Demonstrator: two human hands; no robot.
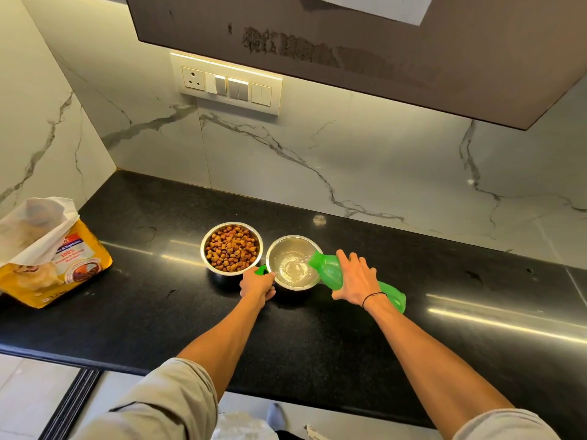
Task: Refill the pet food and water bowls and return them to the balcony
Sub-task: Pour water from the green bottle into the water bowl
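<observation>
On the black counter (pixel 317 328), right grip (pixel 357 279) clasps the green bottle (pixel 336 274); left grip (pixel 257 285) holds its cap (pixel 261 270).

**Warm under-cabinet light, wide-angle bend**

A warm strip of light under the cabinet (pixel 317 36) washes the marble wall (pixel 349 147) at upper centre, brightest above the switch plate (pixel 227 84). The black counter (pixel 158 312) stays dark, with streaks of glare along the right and centre. Straight edges bow toward the frame's sides. The sleeves (pixel 158 404) at the bottom look soft; the middle is sharp.
</observation>
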